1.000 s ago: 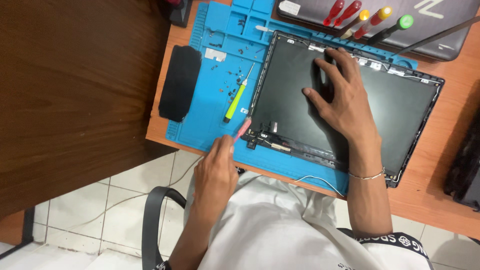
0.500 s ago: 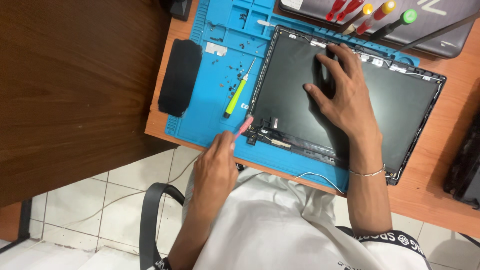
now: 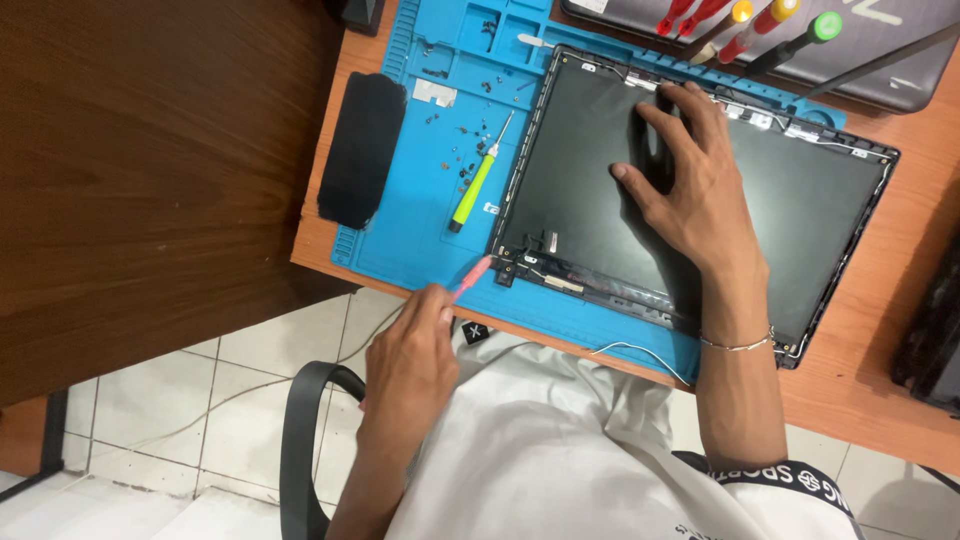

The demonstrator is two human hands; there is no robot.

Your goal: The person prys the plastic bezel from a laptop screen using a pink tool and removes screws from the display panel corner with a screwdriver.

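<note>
A black laptop screen panel (image 3: 580,190) lies on a blue repair mat (image 3: 420,225). My right hand (image 3: 690,190) rests flat on the panel with the fingers spread, holding nothing. My left hand (image 3: 415,365) grips a thin pink tool (image 3: 472,280) whose tip touches the panel's near left corner by the hinge bracket (image 3: 515,262). A yellow-green screwdriver (image 3: 475,185) lies loose on the mat left of the panel, beside several small dark screws (image 3: 465,160). A thin white wire (image 3: 640,352) trails off the panel's near edge.
A black oblong pad (image 3: 360,150) lies on the mat's left edge. Several screwdrivers with coloured handles (image 3: 750,30) rest on a grey laptop base (image 3: 880,70) at the back. A dark wooden surface (image 3: 140,170) stands left; white floor tiles and a black chair arm (image 3: 300,440) below.
My left hand has shifted the pink tool slightly, its tip staying at the panel's near left corner. My right hand stays flat on the panel.
</note>
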